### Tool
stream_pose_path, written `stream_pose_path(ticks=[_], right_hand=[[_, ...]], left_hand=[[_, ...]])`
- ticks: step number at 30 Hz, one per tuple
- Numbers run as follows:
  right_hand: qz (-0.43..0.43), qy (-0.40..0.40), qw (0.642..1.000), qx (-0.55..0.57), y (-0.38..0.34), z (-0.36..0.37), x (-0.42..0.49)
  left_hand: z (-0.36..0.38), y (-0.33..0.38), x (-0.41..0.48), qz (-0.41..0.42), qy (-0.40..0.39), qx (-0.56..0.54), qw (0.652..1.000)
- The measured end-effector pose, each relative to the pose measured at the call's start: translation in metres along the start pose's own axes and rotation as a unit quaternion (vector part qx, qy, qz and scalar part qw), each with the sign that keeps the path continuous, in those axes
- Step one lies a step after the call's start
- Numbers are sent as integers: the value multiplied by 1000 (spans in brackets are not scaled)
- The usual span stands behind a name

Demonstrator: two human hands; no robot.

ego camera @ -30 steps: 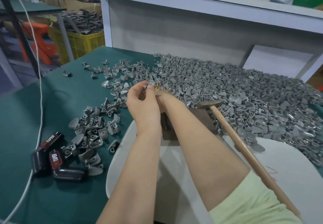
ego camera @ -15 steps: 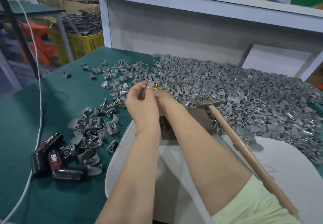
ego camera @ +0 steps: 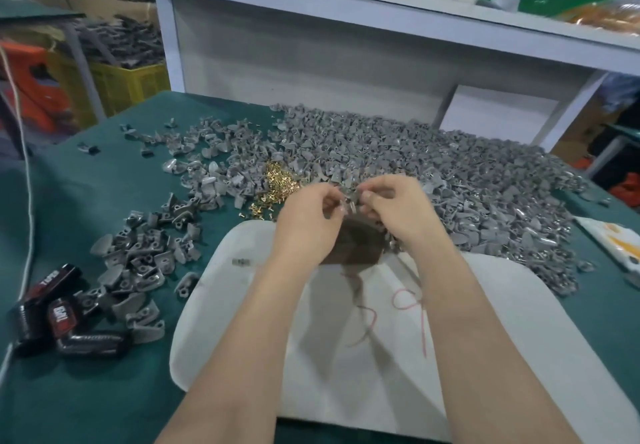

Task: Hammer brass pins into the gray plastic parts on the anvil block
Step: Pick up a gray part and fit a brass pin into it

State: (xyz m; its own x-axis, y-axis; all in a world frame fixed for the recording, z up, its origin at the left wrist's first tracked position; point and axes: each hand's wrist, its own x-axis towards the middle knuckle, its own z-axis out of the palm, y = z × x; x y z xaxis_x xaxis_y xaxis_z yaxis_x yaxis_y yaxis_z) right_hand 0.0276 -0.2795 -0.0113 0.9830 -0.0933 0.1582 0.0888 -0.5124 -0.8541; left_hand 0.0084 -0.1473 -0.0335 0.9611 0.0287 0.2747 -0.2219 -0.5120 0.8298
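On green table [ego camera: 69, 391], gray parts [ego camera: 450, 173], white shelf [ego camera: 346, 3]

Bare green surface [ego camera: 79, 201] runs along the left, crossed by a white cable [ego camera: 27, 184]. A deep heap of gray plastic parts [ego camera: 450, 180] blocks the back and right. A smaller cluster [ego camera: 138, 253], brass pins [ego camera: 277, 184] and black cases [ego camera: 52, 312] crowd the left of the white mat [ego camera: 512, 332], whose near middle lies open.

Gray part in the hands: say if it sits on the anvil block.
Seemingly off: left hand and right hand pinch the gray part above the anvil block's far edge.
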Motion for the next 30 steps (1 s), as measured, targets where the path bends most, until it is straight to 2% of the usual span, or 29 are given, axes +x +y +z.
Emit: stream_pose_path(ticks=[2,4,6,13,17,26,30], right_hand=[[-2,4,1000,24,10,-6,-11],[-19,15,999,41,16,-6,-18],[-33,31,998,48,19,-2,-22],[-84,42,996,14,16,11,-27],[-114,63,991,4,14,12,-31],[-67,73,993,60,12,11,-31],[-86,79,993,0,13,8,-32]], left_hand=[[4,1,-2,-9,-33,73,997],[5,1,-3,-15,-36,141,989],[4,1,-3,-14,-29,165,986],[-2,5,-2,37,-11,56,998],[1,5,-2,34,-4,14,999],[1,8,-2,54,-11,21,998],[-1,4,-1,34,-2,50,998]])
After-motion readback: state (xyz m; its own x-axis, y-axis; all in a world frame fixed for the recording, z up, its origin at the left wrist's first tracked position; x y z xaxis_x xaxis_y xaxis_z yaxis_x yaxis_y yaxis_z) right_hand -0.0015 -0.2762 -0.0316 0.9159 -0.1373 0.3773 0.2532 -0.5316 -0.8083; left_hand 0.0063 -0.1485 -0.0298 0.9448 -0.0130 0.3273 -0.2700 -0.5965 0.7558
